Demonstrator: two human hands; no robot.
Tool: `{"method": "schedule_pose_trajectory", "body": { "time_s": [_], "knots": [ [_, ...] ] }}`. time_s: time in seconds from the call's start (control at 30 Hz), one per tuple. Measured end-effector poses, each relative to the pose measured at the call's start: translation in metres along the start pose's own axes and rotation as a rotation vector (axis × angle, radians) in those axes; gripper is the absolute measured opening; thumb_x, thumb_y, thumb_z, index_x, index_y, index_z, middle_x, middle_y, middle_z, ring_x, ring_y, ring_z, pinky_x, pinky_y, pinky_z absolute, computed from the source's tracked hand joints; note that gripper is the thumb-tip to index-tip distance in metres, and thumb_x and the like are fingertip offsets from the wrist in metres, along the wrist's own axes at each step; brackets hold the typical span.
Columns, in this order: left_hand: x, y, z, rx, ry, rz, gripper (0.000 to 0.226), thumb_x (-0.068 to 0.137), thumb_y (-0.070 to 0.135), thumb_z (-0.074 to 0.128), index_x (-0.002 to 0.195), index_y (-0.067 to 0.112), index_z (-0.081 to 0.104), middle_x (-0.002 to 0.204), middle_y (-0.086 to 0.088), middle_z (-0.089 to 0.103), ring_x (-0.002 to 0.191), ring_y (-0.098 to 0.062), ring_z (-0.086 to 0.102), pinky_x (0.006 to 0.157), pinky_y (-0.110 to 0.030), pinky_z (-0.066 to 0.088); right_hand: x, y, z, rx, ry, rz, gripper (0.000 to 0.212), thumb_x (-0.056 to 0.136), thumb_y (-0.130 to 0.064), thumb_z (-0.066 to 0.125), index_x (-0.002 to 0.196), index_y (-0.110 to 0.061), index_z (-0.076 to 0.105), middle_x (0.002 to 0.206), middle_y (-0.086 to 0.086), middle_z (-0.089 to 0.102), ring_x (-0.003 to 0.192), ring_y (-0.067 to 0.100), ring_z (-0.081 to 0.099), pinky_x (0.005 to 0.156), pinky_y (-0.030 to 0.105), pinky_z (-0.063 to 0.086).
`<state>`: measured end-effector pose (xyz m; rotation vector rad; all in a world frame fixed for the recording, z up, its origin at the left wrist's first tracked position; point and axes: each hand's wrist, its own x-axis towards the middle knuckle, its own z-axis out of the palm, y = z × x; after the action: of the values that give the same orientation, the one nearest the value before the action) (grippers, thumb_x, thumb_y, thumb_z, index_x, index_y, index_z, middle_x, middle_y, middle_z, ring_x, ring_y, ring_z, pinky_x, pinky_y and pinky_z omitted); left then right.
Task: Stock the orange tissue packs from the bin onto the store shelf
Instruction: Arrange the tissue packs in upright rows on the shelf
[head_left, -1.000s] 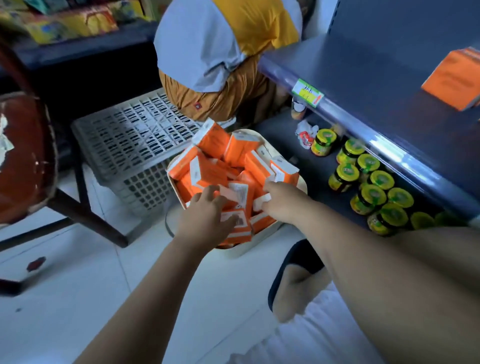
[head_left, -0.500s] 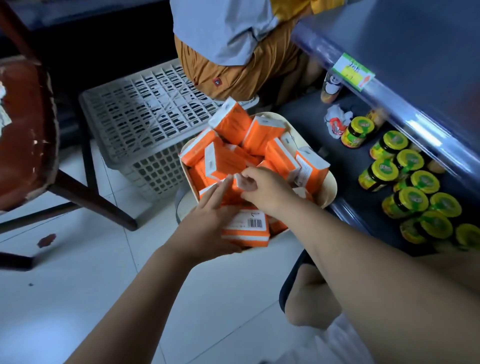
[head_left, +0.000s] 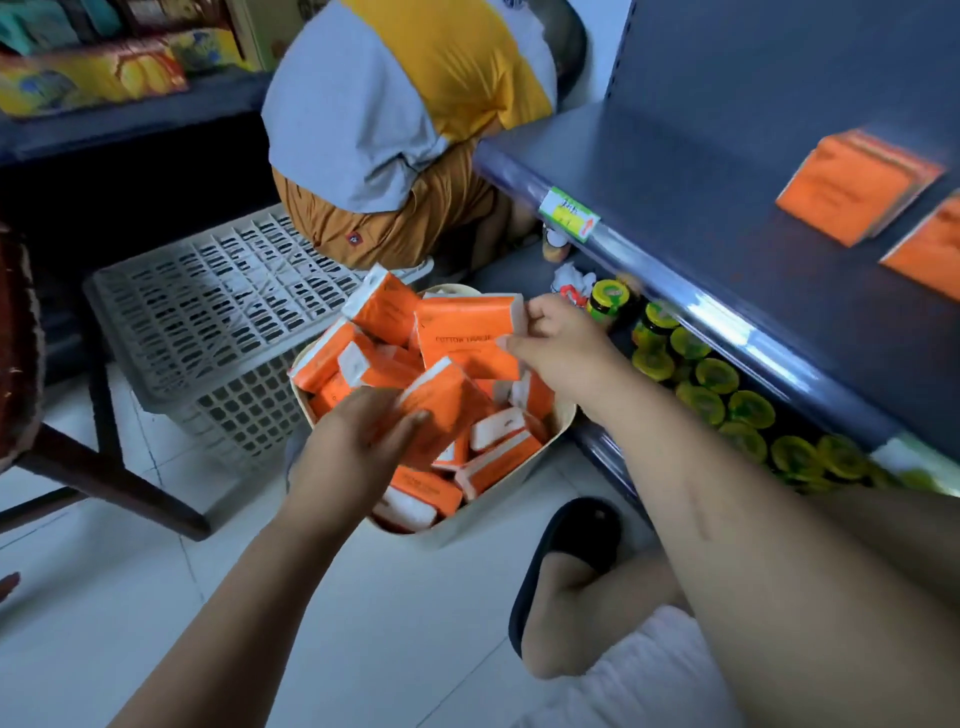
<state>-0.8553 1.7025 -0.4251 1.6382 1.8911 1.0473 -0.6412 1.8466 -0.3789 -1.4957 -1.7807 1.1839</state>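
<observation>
A: Store aisle, pale tiled floor (head_left: 130, 597); blue store shelf (head_left: 727, 171) on the right with 2 orange packs already on it (head_left: 852, 187). Bin (head_left: 467, 519) sits on the floor just beside the lower shelf, heaped with orange tissue packs (head_left: 363, 358).

B: Hand states?

A: Right hand (head_left: 563, 343) pinches 1 pack (head_left: 467, 332) by its end, raised above the heap. Left hand (head_left: 358, 447) grips another pack (head_left: 447, 405) across its width, low over the bin.

B: Handling estimate?

A: Judged light and soft: film-wrapped tissue, should squash a little under the fingers. Film probably slick, so an end pinch may slip; taking hold across the broad faces looks safer. Not fragile.

B: Hazards?

A: Jars with green-yellow lids (head_left: 701, 374) crowd the lower shelf; a second person (head_left: 415, 130) crouches behind the bin.
</observation>
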Motion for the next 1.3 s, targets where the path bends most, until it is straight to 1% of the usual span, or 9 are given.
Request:
{"method": "schedule_pose_trajectory", "body": {
  "time_s": [0.13, 0.3, 0.47, 0.6, 0.7, 0.8, 0.97, 1.13, 1.3],
  "knots": [
    [0.017, 0.061, 0.006, -0.299, 0.009, 0.012, 0.023, 0.096, 0.021, 0.074, 0.116, 0.034, 0.071, 0.084, 0.005, 0.065, 0.077, 0.000, 0.061, 0.072, -0.017, 0.049, -0.028, -0.016, -0.064, -0.038, 0.041, -0.020, 0.028, 0.085, -0.019, 0.080, 0.100, -0.003, 0.062, 0.088, 0.015, 0.076, 0.074, 0.022, 0.071, 0.080, 0.046, 0.058],
    [0.036, 0.146, 0.036, -0.541, -0.025, 0.164, 0.032, 0.103, 0.017, 0.064, 0.132, 0.032, 0.068, 0.102, 0.007, 0.067, 0.082, 0.000, 0.059, 0.073, -0.012, 0.048, -0.089, -0.031, -0.155, 0.113, 0.256, -0.099, 0.026, 0.089, -0.006, 0.077, 0.097, -0.023, 0.059, 0.081, 0.023, 0.065, 0.070, 0.023, 0.058, 0.064, 0.041, 0.048],
    [0.042, 0.253, 0.076, -0.666, -0.054, 0.291, 0.020, 0.106, 0.014, 0.057, 0.103, 0.019, 0.076, 0.083, 0.018, 0.072, 0.079, 0.004, 0.062, 0.076, -0.024, 0.050, -0.183, -0.018, -0.245, 0.264, 0.488, -0.136, 0.048, 0.092, -0.005, 0.073, 0.127, -0.036, 0.062, 0.112, 0.032, 0.068, 0.083, 0.019, 0.068, 0.070, 0.030, 0.059],
    [0.031, 0.327, 0.122, -0.788, -0.185, 0.266, 0.013, 0.098, 0.023, 0.072, 0.087, 0.023, 0.078, 0.075, 0.015, 0.075, 0.072, 0.001, 0.064, 0.071, -0.023, 0.051, -0.249, 0.017, -0.301, 0.320, 0.694, -0.048, 0.042, 0.090, -0.008, 0.076, 0.124, -0.030, 0.065, 0.109, 0.026, 0.072, 0.084, 0.028, 0.073, 0.080, 0.044, 0.062],
    [0.022, 0.366, 0.149, -0.750, -0.282, 0.295, 0.017, 0.078, 0.033, 0.090, 0.083, 0.019, 0.081, 0.083, 0.000, 0.080, 0.076, -0.011, 0.070, 0.076, -0.038, 0.058, -0.287, 0.046, -0.325, 0.384, 0.826, 0.074, 0.025, 0.091, -0.009, 0.073, 0.112, -0.016, 0.063, 0.099, 0.021, 0.074, 0.075, 0.028, 0.076, 0.069, 0.039, 0.065],
    [0.026, 0.394, 0.167, -0.703, -0.307, 0.343, 0.030, 0.068, 0.037, 0.095, 0.084, 0.017, 0.080, 0.086, -0.003, 0.080, 0.076, -0.012, 0.069, 0.075, -0.036, 0.057, -0.307, 0.078, -0.337, 0.416, 0.932, 0.141, 0.019, 0.090, -0.016, 0.075, 0.105, -0.015, 0.064, 0.100, 0.021, 0.076, 0.076, 0.029, 0.078, 0.064, 0.036, 0.061],
    [0.027, 0.414, 0.207, -0.645, -0.454, 0.351, 0.031, 0.074, 0.024, 0.094, 0.097, 0.012, 0.079, 0.100, -0.006, 0.079, 0.082, -0.009, 0.070, 0.077, -0.024, 0.057, -0.303, 0.106, -0.367, 0.219, 1.042, 0.149, 0.020, 0.088, -0.033, 0.078, 0.099, -0.024, 0.065, 0.086, 0.004, 0.075, 0.073, 0.010, 0.068, 0.059, 0.022, 0.048],
    [0.045, 0.434, 0.249, -0.702, -0.474, 0.368, 0.025, 0.079, 0.018, 0.090, 0.099, 0.008, 0.078, 0.100, -0.005, 0.079, 0.087, -0.011, 0.072, 0.084, -0.025, 0.058, -0.306, 0.145, -0.411, -0.023, 1.082, 0.247, 0.033, 0.075, -0.026, 0.083, 0.105, -0.025, 0.069, 0.092, 0.000, 0.076, 0.090, 0.022, 0.073, 0.082, 0.039, 0.058],
    [0.067, 0.443, 0.290, -0.664, -0.494, 0.411, 0.017, 0.085, 0.011, 0.084, 0.100, 0.012, 0.075, 0.100, -0.002, 0.075, 0.085, 0.001, 0.068, 0.081, -0.016, 0.053, -0.310, 0.167, -0.451, -0.418, 1.068, 0.297, 0.037, 0.081, -0.008, 0.077, 0.116, -0.019, 0.072, 0.100, 0.002, 0.071, 0.100, 0.024, 0.067, 0.077, 0.025, 0.038]
  ]
}}
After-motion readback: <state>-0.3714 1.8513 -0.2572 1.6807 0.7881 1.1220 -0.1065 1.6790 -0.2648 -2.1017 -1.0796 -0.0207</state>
